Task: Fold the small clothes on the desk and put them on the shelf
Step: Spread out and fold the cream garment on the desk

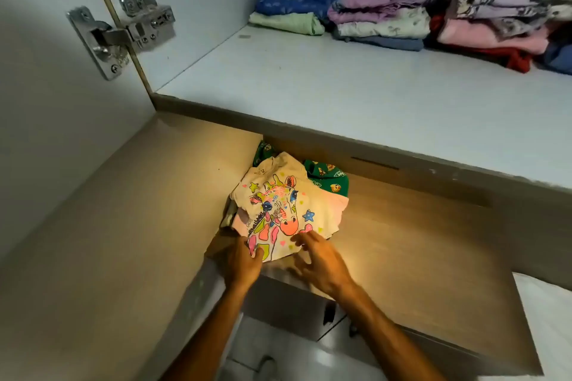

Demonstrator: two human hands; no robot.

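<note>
The left hand [244,260] is pinching the near corner of a cream shirt with a bright giraffe print [278,210], fingers curled closed on the fabric's lower edge. Just to the right of that grip, the right hand [318,263] is lying with fingers spread and loose, its fingertips [298,240] touching the same near edge of the shirt without clasping anything. The shirt is sitting on top of a small heap on the wooden desk [418,241], directly beyond both hands. A pale pink garment [339,202] is peeking out from under it on the far right of the grip, and a green printed garment [328,178] is lying behind that, tucked against the shelf's front edge. Above and beyond the hands, the white shelf [340,86] is carrying folded stacks along its back wall: a blue and pale green pile [294,6], a lilac and grey pile [380,15], and a looser pink and red pile [495,25] to the far right. A metal door hinge [120,31] is showing far up to the left of the hands.
</note>
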